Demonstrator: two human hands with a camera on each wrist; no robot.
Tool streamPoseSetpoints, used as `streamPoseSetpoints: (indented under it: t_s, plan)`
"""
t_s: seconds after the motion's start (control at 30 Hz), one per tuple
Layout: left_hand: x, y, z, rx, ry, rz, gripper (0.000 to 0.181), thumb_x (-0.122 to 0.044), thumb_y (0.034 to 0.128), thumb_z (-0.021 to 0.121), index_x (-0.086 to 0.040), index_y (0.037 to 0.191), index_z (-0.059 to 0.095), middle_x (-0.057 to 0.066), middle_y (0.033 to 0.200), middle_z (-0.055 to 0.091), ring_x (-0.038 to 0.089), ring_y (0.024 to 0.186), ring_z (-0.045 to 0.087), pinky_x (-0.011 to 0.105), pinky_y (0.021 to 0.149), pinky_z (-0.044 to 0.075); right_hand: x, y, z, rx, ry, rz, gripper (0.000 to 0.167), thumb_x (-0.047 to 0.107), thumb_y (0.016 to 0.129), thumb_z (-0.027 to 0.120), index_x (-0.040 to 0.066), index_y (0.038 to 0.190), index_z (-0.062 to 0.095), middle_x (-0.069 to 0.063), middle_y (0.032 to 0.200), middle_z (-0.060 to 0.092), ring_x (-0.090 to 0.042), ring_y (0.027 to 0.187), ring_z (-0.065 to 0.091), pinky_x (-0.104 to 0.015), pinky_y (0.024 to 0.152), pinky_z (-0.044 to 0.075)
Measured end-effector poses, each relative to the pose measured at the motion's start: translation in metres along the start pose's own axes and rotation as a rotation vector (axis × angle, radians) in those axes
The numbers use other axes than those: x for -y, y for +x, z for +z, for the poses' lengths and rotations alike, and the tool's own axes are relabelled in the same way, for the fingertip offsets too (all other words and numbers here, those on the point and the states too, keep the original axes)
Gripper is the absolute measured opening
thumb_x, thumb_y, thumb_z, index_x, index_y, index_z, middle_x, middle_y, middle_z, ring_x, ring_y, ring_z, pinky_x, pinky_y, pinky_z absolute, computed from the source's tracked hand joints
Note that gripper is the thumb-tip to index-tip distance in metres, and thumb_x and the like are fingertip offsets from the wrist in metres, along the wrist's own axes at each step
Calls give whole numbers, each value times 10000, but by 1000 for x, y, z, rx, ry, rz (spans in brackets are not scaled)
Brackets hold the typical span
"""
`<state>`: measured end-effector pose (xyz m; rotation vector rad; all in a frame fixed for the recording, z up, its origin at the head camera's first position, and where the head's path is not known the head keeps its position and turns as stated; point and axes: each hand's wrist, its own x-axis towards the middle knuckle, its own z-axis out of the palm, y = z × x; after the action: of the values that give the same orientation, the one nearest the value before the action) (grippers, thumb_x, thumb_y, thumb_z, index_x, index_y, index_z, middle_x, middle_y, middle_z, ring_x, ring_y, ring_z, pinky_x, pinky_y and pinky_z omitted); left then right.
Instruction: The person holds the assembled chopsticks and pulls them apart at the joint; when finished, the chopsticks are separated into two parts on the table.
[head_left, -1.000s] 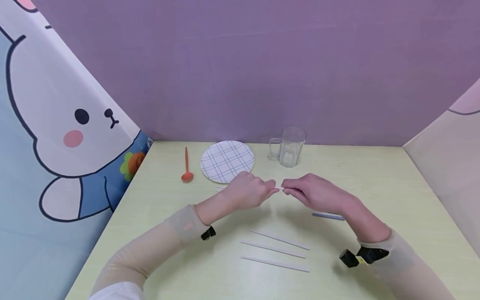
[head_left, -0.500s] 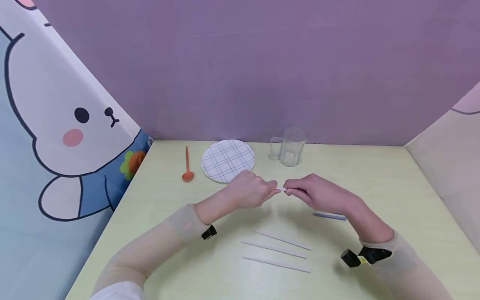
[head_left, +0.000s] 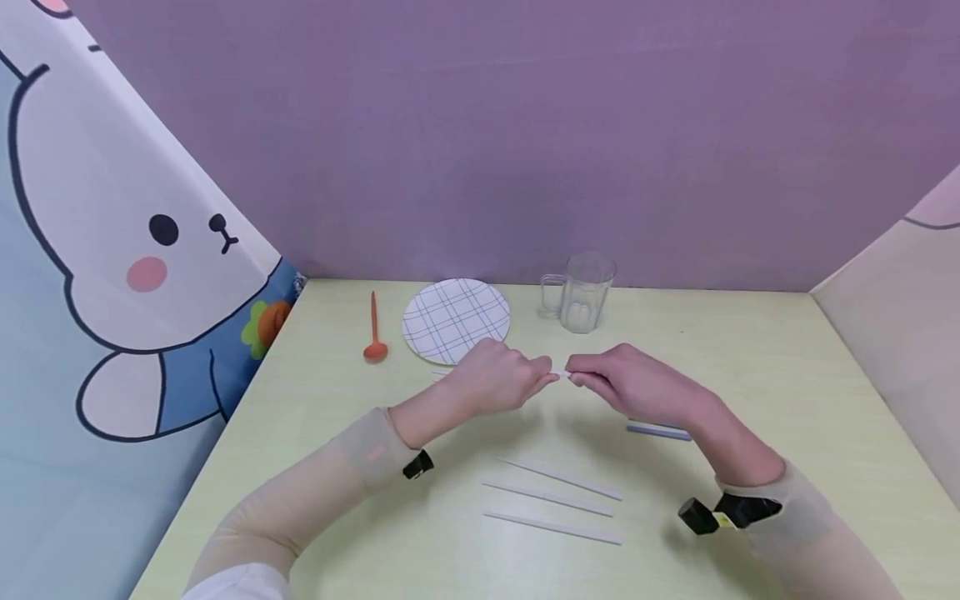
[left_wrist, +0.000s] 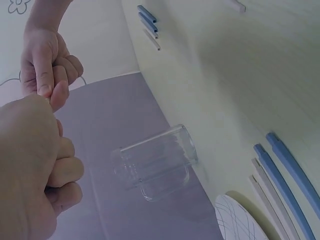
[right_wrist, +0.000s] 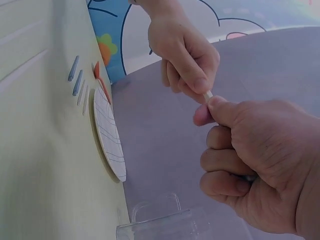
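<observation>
Above the middle of the table, my left hand (head_left: 498, 379) and right hand (head_left: 633, 387) meet almost fingertip to fingertip. Between them shows a short bit of thin white stick (right_wrist: 208, 95), which each hand pinches between thumb and forefinger. The curled fingers hide the rest, so I cannot tell whether it is one piece or two. Below the hands lie three thin white sticks (head_left: 547, 500), side by side and slightly slanted. Under my right forearm a blue stick (head_left: 658, 432) is partly covered. More blue sticks (left_wrist: 285, 175) and white sticks (left_wrist: 272, 197) lie near my left hand.
Behind my left hand rests a white plate with blue checked lines (head_left: 455, 321). An orange spoon (head_left: 375, 352) lies left of it. A clear glass mug (head_left: 587, 292) stands at the back, close to the purple backdrop (head_left: 480, 150).
Both hands keep pinching the white stick and have shifted only very slightly. The sticks, plate, spoon and mug stay in place.
</observation>
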<state>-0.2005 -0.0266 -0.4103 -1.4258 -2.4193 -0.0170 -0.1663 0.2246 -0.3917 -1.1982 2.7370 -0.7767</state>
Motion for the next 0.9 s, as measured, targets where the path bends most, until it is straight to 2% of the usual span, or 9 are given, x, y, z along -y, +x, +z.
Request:
streamPoseSetpoints:
  t_s: [0.13,0.43,0.67,0.87,0.9]
  plan:
    - [0,-1,1,4,-8,14,373,-380,1119,522,-179,807,551,-112,558,234,52,481,234,230,465,149,-1,-1,-1,16,11,-13,251,136,1094,593,231,876,513,179,736,207,52,623,245,-197,623,314]
    - [-1,-1,2,2,-20,-12,387,-382,1119,530,-177,791,552,-111,562,246,57,481,254,238,457,159,0,-1,-1,16,3,0,243,130,1089,598,238,887,517,178,726,215,56,614,240,-189,605,292]
    - [-2,1,3,36,-42,-4,382,-385,1124,512,-174,809,559,-108,561,237,61,488,255,233,463,167,-3,-3,-3,34,8,-10,291,152,1098,591,238,848,470,184,741,198,54,627,222,-194,626,309]
    - [-3,5,4,7,-44,2,383,-381,1120,525,-174,799,556,-104,563,243,64,486,258,235,454,179,-4,-6,-5,27,6,0,266,161,1107,573,225,861,494,176,732,212,50,618,243,-202,616,312]
    - [-3,6,4,17,-55,-4,384,-377,1122,522,-171,801,563,-103,560,260,64,482,273,234,446,202,-5,-7,-6,25,-5,19,246,164,1108,571,226,877,515,174,721,225,52,609,258,-201,617,330]
